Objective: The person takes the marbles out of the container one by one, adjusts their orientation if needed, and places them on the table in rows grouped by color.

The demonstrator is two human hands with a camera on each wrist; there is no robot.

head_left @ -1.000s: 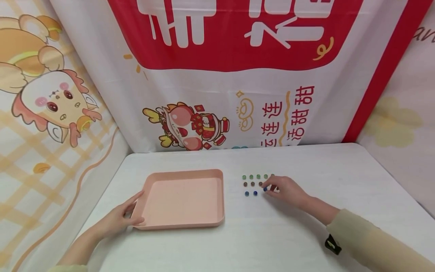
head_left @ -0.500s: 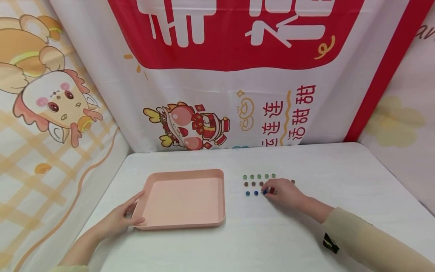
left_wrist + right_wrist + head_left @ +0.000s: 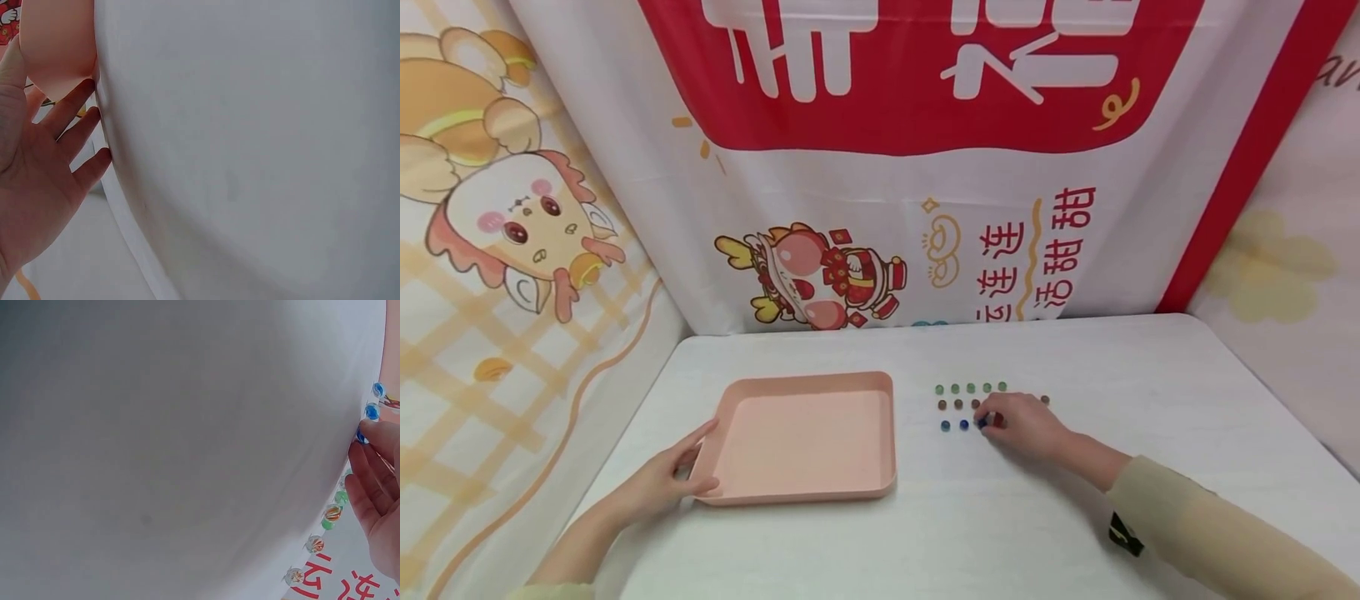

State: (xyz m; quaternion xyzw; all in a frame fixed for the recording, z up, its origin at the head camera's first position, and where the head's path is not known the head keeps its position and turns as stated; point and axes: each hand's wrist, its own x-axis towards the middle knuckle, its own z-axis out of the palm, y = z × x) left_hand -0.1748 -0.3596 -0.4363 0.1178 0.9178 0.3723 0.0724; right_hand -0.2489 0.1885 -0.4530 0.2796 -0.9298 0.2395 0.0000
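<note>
My right hand [image 3: 1026,423] pinches a blue marble [image 3: 360,436] between thumb and fingertips, right at the tabletop. Two more blue marbles [image 3: 955,425] lie in line to its left. Behind them run a row of brownish marbles [image 3: 958,404], partly hidden by the hand, and a row of green marbles [image 3: 971,387]. In the right wrist view some marbles show orange swirls [image 3: 315,544]. My left hand [image 3: 658,483] touches the left side of a shallow pink tray [image 3: 887,442], thumb and forefinger spread along its rim; in the left wrist view the other fingers [image 3: 81,134] extend down to the table.
The white table [image 3: 970,542] has rounded far corners. A printed cloth [image 3: 880,183] with red and white designs hangs behind its far edge, and patterned cloths [image 3: 512,358] stand at both sides. The pink tray holds nothing inside its walls.
The right hand has shifted slightly left and down with the blue marble, near the end of the blue row. The brownish marble on the far right has come into sight. The left hand stays put.
</note>
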